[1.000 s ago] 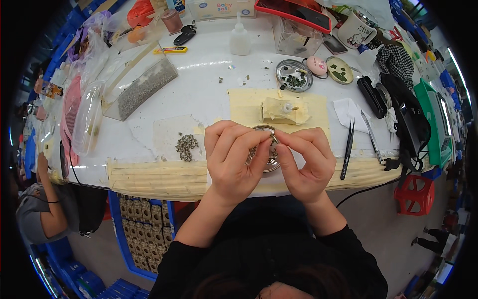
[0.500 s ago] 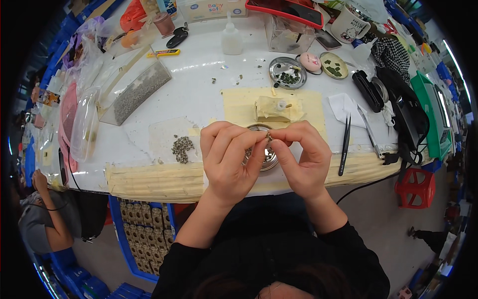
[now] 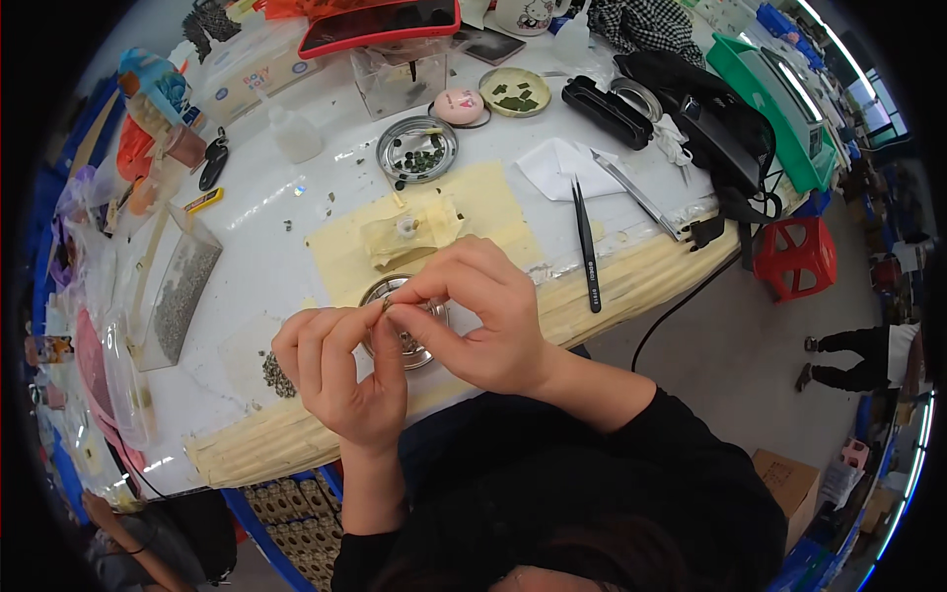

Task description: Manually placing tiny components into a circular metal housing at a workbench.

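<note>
My left hand [image 3: 345, 370] and my right hand [image 3: 478, 316] meet fingertip to fingertip. Thumb and forefinger of each are closed on a small metal piece [image 3: 387, 304], mostly covered by the fingers, so its exact kind cannot be made out. Right below the hands is a round metal dish [image 3: 371, 292], partly hidden, with small shiny bits inside. Left of my left hand lies a pile of small metal parts [image 3: 277, 376]. Beyond the fingers, a small block wrapped in yellow tape [image 3: 409, 235] rests on a yellow taped sheet [image 3: 340, 247].
Black tweezers [image 3: 587, 247] lie to the right, beside a white cloth [image 3: 552, 170]. Farther back are a metal dish of dark green pieces [image 3: 453, 138], a squeeze bottle [image 3: 294, 133] and a red-cased phone [image 3: 380, 27]. A clear box of grey granules [image 3: 187, 286] stands left.
The view has swung round, so the bench appears tilted and shifted left. Both hands keep the same fingertip pinch over the dish, with the right hand now more to the far side.
</note>
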`<move>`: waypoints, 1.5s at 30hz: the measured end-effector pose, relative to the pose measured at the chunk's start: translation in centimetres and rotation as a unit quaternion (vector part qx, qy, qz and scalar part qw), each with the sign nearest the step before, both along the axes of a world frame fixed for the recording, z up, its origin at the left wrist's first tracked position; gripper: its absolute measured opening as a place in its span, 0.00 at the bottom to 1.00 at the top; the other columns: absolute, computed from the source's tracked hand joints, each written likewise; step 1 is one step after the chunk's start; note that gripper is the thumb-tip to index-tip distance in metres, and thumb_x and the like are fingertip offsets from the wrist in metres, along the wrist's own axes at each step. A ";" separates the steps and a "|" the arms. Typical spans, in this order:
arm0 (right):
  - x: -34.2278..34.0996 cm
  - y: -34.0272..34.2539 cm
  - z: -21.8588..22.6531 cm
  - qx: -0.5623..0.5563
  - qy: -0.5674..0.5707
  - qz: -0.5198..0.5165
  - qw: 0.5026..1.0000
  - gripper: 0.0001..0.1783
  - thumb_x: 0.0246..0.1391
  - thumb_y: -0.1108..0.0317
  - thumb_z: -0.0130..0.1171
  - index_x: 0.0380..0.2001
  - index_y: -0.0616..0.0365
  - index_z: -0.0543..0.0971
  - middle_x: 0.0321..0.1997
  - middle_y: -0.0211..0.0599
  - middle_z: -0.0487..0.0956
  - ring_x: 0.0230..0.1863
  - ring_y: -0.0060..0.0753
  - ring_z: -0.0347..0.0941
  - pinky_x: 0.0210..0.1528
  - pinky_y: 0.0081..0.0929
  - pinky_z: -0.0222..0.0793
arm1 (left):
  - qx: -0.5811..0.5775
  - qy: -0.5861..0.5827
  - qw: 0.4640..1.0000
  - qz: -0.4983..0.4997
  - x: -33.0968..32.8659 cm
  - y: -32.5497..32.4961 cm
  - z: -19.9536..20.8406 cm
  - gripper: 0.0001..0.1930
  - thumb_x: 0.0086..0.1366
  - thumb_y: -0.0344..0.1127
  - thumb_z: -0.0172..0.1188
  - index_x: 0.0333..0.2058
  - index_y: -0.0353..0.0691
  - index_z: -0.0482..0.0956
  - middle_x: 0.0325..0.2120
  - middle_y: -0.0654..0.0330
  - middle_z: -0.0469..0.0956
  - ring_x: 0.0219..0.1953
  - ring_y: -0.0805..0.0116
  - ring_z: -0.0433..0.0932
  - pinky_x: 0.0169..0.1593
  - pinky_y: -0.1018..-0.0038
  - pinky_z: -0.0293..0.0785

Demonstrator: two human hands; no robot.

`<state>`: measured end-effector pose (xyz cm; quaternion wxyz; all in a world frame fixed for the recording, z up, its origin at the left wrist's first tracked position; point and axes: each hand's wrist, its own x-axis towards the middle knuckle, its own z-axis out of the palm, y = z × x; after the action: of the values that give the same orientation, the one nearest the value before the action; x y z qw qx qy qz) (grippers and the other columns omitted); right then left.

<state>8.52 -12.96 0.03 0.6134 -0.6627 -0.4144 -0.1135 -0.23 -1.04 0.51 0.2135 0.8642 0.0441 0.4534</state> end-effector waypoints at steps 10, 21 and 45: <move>-0.2 0.3 0.1 -0.005 -0.094 -0.044 0.995 0.12 0.43 0.75 0.69 0.35 0.57 0.85 0.28 0.28 0.78 0.27 0.28 0.70 0.33 0.24 0.62 | -0.030 -0.015 0.999 -0.003 -0.2 0.4 0.0 0.07 0.53 0.24 0.67 0.32 0.40 0.81 0.29 0.62 0.77 0.37 0.61 0.71 0.43 0.69 0.67; 0.0 0.1 0.2 0.003 -0.068 -0.041 0.997 0.11 0.43 0.76 0.69 0.34 0.58 0.84 0.28 0.29 0.77 0.28 0.29 0.70 0.33 0.25 0.63 | 0.003 0.009 1.000 -0.014 0.1 0.2 -0.1 0.07 0.54 0.22 0.64 0.33 0.37 0.79 0.30 0.60 0.77 0.38 0.58 0.71 0.45 0.67 0.67; -0.1 0.1 0.0 -0.023 -0.041 -0.050 0.998 0.10 0.43 0.75 0.69 0.33 0.57 0.84 0.28 0.29 0.77 0.29 0.29 0.70 0.33 0.25 0.64 | -0.029 0.019 0.999 -0.023 0.4 0.2 0.0 0.06 0.54 0.22 0.64 0.31 0.36 0.78 0.28 0.58 0.76 0.38 0.58 0.71 0.44 0.67 0.67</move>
<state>8.45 -12.89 -0.01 0.5741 -0.6913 -0.4079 -0.1614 0.14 -0.85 0.46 0.2481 0.8670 0.0410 0.4303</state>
